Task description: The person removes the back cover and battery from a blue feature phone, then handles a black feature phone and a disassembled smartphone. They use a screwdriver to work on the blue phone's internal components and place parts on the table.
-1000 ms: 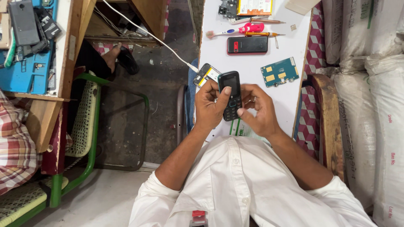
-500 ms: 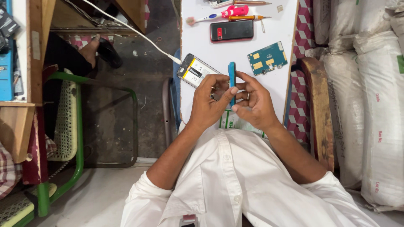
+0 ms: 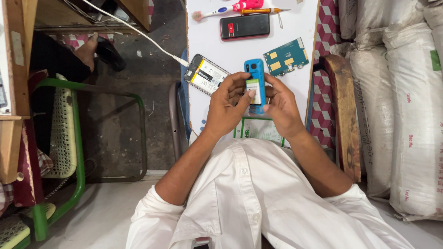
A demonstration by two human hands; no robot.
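I hold a small blue phone [image 3: 255,74] over the white table [image 3: 300,23], its open back turned up with the battery showing. My left hand [image 3: 227,103] grips its left side, thumb on the battery. My right hand [image 3: 282,107] holds the right side. Just left of my hands an opened phone [image 3: 206,74] lies on the table with a white cable [image 3: 134,28] plugged into it. A green circuit board [image 3: 286,56] lies just to the right of the blue phone.
A black and red phone [image 3: 244,26], a toothbrush [image 3: 212,12] and a screwdriver [image 3: 263,10] lie at the table's far end. A printed paper [image 3: 258,129] sits under my wrists. White sacks [image 3: 397,106] stand on the right, a green chair [image 3: 64,138] on the left.
I turned the phone over from its black keypad face, through its blue edge, to its open blue back. The view shifted nearer the table.
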